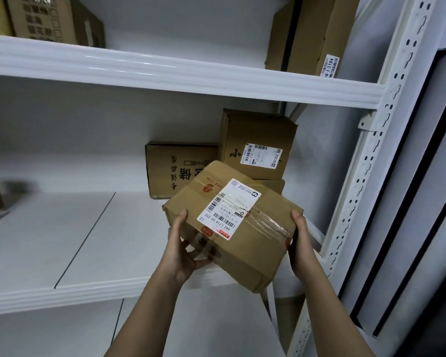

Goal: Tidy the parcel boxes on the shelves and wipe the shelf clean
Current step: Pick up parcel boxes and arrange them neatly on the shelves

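Both hands' fingers grip a tilted parcel (232, 222); two boxes (255, 148) seemingly block the shelf (62, 240) behind.

two bare forearms, hands (188, 251) ungloved, no sleeves

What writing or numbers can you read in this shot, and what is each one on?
"642 L714-00 015": white label on the held box.
"小": labelled box at the back.
"储": low box beside it; other characters blurred.
"1-3104": tag on top-shelf box, partly legible.
Remaining print: too small.
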`<state>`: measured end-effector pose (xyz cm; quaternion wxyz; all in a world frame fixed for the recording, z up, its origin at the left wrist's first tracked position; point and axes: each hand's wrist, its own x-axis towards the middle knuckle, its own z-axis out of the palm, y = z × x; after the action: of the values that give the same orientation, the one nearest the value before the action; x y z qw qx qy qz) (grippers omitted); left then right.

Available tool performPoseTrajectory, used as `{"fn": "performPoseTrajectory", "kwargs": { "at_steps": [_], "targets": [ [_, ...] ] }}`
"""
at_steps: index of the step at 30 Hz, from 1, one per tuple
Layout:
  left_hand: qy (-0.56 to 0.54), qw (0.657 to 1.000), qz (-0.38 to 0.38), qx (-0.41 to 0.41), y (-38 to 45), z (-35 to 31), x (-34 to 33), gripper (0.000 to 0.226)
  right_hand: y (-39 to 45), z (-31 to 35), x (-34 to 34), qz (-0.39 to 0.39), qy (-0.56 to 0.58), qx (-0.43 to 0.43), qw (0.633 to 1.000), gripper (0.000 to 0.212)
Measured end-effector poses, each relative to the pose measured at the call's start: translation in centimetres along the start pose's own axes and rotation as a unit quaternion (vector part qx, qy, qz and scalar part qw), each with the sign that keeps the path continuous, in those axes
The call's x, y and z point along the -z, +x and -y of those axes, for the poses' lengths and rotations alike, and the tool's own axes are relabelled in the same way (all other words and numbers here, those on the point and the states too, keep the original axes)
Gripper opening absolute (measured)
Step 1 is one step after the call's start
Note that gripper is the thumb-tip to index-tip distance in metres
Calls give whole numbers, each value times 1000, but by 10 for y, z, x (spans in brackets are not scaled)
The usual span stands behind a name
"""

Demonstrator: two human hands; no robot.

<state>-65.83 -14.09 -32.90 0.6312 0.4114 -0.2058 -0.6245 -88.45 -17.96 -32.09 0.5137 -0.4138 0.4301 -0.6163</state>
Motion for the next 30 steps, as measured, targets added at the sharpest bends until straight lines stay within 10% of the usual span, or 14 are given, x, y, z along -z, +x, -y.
{"fn": "performPoseTrajectory", "kwargs": {
  "at_steps": [8, 17, 26, 30],
  "targets": [
    [5, 978, -48, -202, -9, -1, 1, 89, 3, -12, -38, -59, -153, 67, 984, 64],
    [210, 919, -8, -335, -25, -10, -2, 111, 10, -9, -50, -41, 6, -74, 996, 61],
    [160, 956, 19, -244, -26, -10, -2, 81, 7, -18, -28, -95, 117, -60, 987, 33],
    [120, 973, 7, -196, -17, -13, 2, 63, 13, -22, -17, -117, 134, -66, 982, 58]
  ]
}}
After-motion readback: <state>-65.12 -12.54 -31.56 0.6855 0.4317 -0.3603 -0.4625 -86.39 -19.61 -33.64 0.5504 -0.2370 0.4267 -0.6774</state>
